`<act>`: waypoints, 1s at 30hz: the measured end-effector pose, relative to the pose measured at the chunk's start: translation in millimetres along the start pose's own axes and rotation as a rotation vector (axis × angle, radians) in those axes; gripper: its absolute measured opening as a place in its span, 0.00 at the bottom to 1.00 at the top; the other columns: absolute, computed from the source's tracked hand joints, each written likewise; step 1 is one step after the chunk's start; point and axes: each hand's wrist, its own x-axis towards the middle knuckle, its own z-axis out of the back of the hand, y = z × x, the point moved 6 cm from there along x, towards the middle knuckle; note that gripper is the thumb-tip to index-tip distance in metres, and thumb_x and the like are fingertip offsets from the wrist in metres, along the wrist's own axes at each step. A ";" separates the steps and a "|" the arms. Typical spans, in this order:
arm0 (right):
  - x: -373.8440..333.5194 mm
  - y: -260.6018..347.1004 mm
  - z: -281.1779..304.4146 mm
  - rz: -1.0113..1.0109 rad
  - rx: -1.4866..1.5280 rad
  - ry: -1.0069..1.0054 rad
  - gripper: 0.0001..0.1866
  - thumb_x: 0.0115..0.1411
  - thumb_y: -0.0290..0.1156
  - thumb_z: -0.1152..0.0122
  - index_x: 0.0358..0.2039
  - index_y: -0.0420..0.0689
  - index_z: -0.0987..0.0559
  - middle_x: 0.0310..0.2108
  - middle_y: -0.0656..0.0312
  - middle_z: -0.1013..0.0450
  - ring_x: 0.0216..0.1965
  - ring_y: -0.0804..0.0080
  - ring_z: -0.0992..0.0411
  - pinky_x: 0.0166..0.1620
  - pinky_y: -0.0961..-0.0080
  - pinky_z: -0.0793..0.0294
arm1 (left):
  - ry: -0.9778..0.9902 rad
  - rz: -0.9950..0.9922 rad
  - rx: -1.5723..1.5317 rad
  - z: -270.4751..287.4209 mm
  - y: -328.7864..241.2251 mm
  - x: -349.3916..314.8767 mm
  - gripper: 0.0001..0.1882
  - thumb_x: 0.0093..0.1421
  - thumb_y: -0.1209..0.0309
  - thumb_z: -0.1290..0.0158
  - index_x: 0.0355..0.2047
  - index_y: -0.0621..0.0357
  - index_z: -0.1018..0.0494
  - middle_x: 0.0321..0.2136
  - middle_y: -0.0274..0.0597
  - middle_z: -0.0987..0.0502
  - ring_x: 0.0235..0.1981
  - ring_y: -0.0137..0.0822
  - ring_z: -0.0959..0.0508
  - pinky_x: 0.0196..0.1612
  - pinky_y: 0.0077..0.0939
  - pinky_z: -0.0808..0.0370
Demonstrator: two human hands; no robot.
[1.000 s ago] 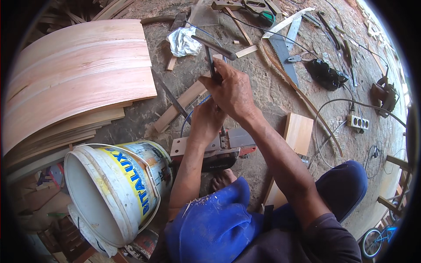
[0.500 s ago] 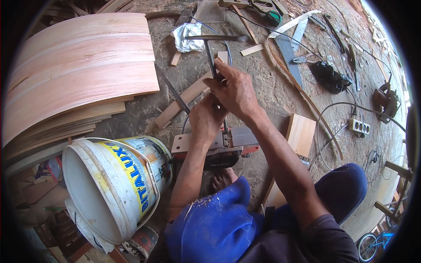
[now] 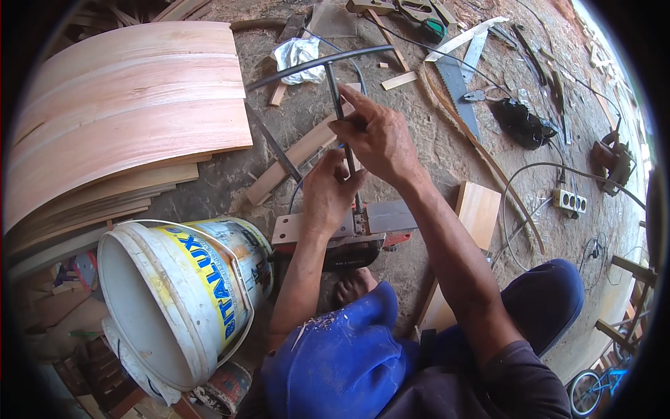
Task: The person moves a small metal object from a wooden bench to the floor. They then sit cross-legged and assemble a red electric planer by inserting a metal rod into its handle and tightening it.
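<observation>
A dark T-handle wrench [image 3: 334, 85] stands over an upturned electric planer [image 3: 392, 216], its shaft tip reaching down to the slot between the planer's two sole plates. The fingers of my right hand [image 3: 384, 143] are closed round the shaft just below the crossbar. Lower down, my left hand [image 3: 326, 190] is closed round the same shaft, with the thumb against it. The planer has a black and red body and lies before my bare foot [image 3: 352, 286]. Exactly where the wrench tip meets the planer is too small to make out.
Curved boards [image 3: 139, 91] are stacked at the left, behind a tipped white bucket [image 3: 160, 293]. Wood strips [image 3: 307, 153] lie past the planer. A handsaw [image 3: 457, 91], pliers [image 3: 476, 96], a power strip [image 3: 571, 201] and cables lie to the right.
The wrench's crossbar has turned: its left end now reaches farther left and nearer to me, its right end farther away. Both hands stay on the shaft, with slight finger movement.
</observation>
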 end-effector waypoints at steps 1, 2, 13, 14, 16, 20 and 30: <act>-0.1 -2.7 1.6 -0.032 0.055 -0.032 0.28 0.68 0.42 0.38 0.61 0.37 0.29 0.42 0.47 0.19 0.42 0.62 0.18 0.46 0.69 0.21 | -0.078 -0.084 0.037 0.9 -3.7 0.2 0.11 0.64 0.68 0.41 0.41 0.63 0.25 0.29 0.49 0.19 0.30 0.44 0.17 0.35 0.34 0.25; 0.1 -2.1 -0.8 -0.008 0.210 -0.006 0.27 0.67 0.42 0.38 0.59 0.37 0.28 0.39 0.46 0.20 0.40 0.59 0.18 0.43 0.66 0.22 | -0.035 -0.086 -0.176 -3.3 -1.7 0.5 0.11 0.64 0.68 0.41 0.40 0.63 0.25 0.29 0.48 0.18 0.30 0.44 0.17 0.34 0.34 0.25; -1.0 2.9 -1.4 0.100 0.060 -0.106 0.23 0.63 0.41 0.36 0.50 0.37 0.24 0.32 0.45 0.24 0.35 0.53 0.22 0.39 0.54 0.24 | 0.152 0.131 -0.035 -3.0 2.7 -6.7 0.13 0.64 0.65 0.41 0.41 0.63 0.23 0.25 0.45 0.18 0.25 0.32 0.18 0.30 0.31 0.25; -1.4 0.4 -0.9 0.055 0.121 -0.128 0.23 0.63 0.41 0.35 0.51 0.37 0.24 0.33 0.45 0.24 0.35 0.53 0.22 0.40 0.54 0.24 | 0.129 0.107 -0.065 -3.7 0.6 -5.7 0.13 0.64 0.65 0.41 0.39 0.63 0.24 0.24 0.46 0.19 0.24 0.35 0.18 0.30 0.33 0.25; -1.4 0.4 -1.7 0.061 0.390 -0.120 0.23 0.62 0.39 0.34 0.51 0.37 0.24 0.32 0.45 0.23 0.35 0.52 0.22 0.39 0.55 0.25 | 0.034 -0.050 -0.152 -0.9 -7.7 -3.8 0.12 0.64 0.65 0.42 0.35 0.64 0.25 0.22 0.49 0.21 0.24 0.40 0.18 0.28 0.38 0.26; 0.6 -2.2 -7.7 -0.042 0.252 0.041 0.27 0.65 0.37 0.34 0.62 0.43 0.27 0.44 0.51 0.19 0.42 0.68 0.19 0.46 0.70 0.20 | 0.120 -0.047 -0.383 -6.3 -1.4 -4.9 0.13 0.64 0.65 0.41 0.40 0.62 0.26 0.25 0.50 0.20 0.23 0.41 0.19 0.29 0.38 0.25; 1.3 6.9 2.4 0.039 0.348 -0.041 0.30 0.65 0.42 0.34 0.63 0.41 0.29 0.47 0.51 0.20 0.45 0.66 0.19 0.45 0.69 0.20 | 0.096 -0.092 -0.331 -3.6 -1.8 -8.4 0.13 0.62 0.67 0.40 0.43 0.61 0.25 0.24 0.46 0.21 0.24 0.41 0.19 0.30 0.37 0.25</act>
